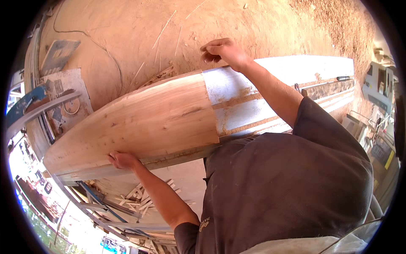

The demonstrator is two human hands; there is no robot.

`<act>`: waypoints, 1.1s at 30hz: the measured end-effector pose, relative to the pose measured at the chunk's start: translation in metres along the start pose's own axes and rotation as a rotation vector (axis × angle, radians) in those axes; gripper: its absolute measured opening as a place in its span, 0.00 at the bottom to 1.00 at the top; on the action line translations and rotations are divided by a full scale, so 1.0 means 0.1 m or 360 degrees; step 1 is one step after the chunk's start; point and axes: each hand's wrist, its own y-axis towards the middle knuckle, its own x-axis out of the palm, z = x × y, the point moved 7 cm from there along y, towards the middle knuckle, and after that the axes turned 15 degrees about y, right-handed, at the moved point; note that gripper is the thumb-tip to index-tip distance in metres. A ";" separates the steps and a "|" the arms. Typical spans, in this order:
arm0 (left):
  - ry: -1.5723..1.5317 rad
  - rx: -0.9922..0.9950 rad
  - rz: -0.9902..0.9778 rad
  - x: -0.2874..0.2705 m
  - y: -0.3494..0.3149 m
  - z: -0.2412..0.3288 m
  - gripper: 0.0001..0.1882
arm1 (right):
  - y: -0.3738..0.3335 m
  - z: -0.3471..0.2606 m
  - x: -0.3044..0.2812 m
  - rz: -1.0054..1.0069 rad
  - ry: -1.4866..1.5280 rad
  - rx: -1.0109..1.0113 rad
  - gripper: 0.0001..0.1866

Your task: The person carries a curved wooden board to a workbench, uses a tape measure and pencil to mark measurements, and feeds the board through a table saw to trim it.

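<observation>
A wide, pale wooden board with visible grain and a few small knots lies lengthwise in front of me, its left end toward a metal blade. My left hand is closed at the board's near edge toward the left, with the fingertips on the edge. My right hand hovers past the far side, near the board's right end. Its fingers are loosely bent and apart, with nothing seen in them. Under the board's right end runs a long white work surface with sawdust-covered strips.
At the left stands a saw machine with a curved metal blade beside a dusty metal plate. A dark cable and thin wood strips lie on the dusty floor. Offcuts are piled below. A square timber rests at right.
</observation>
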 end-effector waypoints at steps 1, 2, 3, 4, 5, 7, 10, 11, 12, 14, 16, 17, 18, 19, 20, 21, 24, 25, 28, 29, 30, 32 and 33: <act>-0.0055 -0.0045 0.0030 -0.04 -0.05 0.07 0.29 | -0.11 -0.06 -0.14 0.0238 -0.0179 -0.0437 0.17; -0.0153 -0.0175 0.0017 -0.09 -0.10 0.14 0.29 | -0.43 -0.27 -0.07 0.0461 -0.0438 -0.0727 0.16; -0.0250 -0.0306 0.0003 -0.13 -0.16 0.22 0.29 | -0.73 -0.30 0.05 0.0407 -0.0780 -0.1387 0.12; -0.0353 -0.0431 -0.0012 -0.15 -0.17 0.29 0.29 | -1.04 -0.34 0.27 0.0000 -0.0771 -0.1592 0.06; -0.0175 -0.0259 -0.0002 -0.11 -0.11 0.26 0.28 | -1.29 -0.31 0.47 -0.0354 -0.0759 -0.1781 0.07; 0.0179 0.0068 0.0024 0.04 0.00 0.05 0.28 | -1.55 -0.13 0.91 -0.0897 -0.0750 -0.1965 0.10; -0.0432 -0.0270 -0.0015 -0.04 -0.11 0.27 0.25 | -1.43 0.03 1.35 -0.0928 -0.0827 -0.1931 0.13; 0.0145 0.0113 0.0056 0.05 0.04 0.13 0.23 | -1.36 0.03 1.41 -0.0902 -0.0847 -0.1927 0.13; 0.0767 0.0440 0.0116 0.18 0.10 -0.25 0.21 | -1.37 0.04 1.48 -0.0917 -0.0835 -0.1927 0.12; 0.0752 0.0358 0.0146 0.29 0.17 -0.13 0.19 | -1.27 0.00 1.63 -0.0900 -0.0826 -0.1990 0.12; 0.0533 0.0200 0.0234 0.30 0.17 -0.41 0.20 | -1.33 -0.22 1.80 -0.0940 -0.0759 -0.1999 0.12; 0.0033 0.0018 0.0124 0.25 0.25 -0.07 0.23 | -1.29 -0.17 1.74 -0.0891 -0.0792 -0.1980 0.14; -0.0380 -0.0214 0.0086 0.10 0.27 0.18 0.28 | -1.31 -0.27 1.73 -0.0869 -0.0717 -0.1941 0.12; -0.0188 -0.0351 -0.0109 -0.03 0.34 0.22 0.31 | -1.37 -0.28 1.72 -0.0851 -0.0718 -0.1947 0.12; -0.0267 -0.0472 -0.0076 -0.20 0.43 0.28 0.32 | -1.37 -0.29 1.77 -0.0810 -0.0744 -0.1941 0.12; -0.0359 -0.0594 -0.0083 -0.26 0.49 0.24 0.33 | -1.38 -0.30 1.87 -0.0830 -0.0740 -0.1926 0.13; 0.0479 -0.0343 0.0309 -0.26 0.87 -0.17 0.33 | -1.30 -0.21 2.16 -0.0957 -0.0757 -0.1923 0.14; 0.0457 -0.0223 0.0128 -0.18 0.95 -0.05 0.32 | -1.25 -0.17 2.17 -0.0952 -0.0814 -0.1924 0.14; 0.0413 0.0055 -0.0181 -0.20 1.03 0.25 0.30 | -1.22 -0.14 2.18 -0.0895 -0.1010 -0.1882 0.15; 0.0399 0.0062 -0.0142 -0.14 1.03 0.18 0.30 | -1.21 -0.09 2.17 -0.0896 -0.1048 -0.1881 0.17; 0.0387 0.0070 -0.0101 -0.11 1.02 0.13 0.29 | -1.22 -0.07 2.19 -0.0912 -0.1077 -0.1879 0.17; 0.0401 0.0073 -0.0107 -0.09 1.02 0.15 0.29 | -1.22 -0.04 2.21 -0.0908 -0.1142 -0.1880 0.17; 0.0410 0.0074 -0.0108 -0.09 1.02 0.14 0.29 | -1.24 -0.02 2.23 -0.0907 -0.1181 -0.1866 0.18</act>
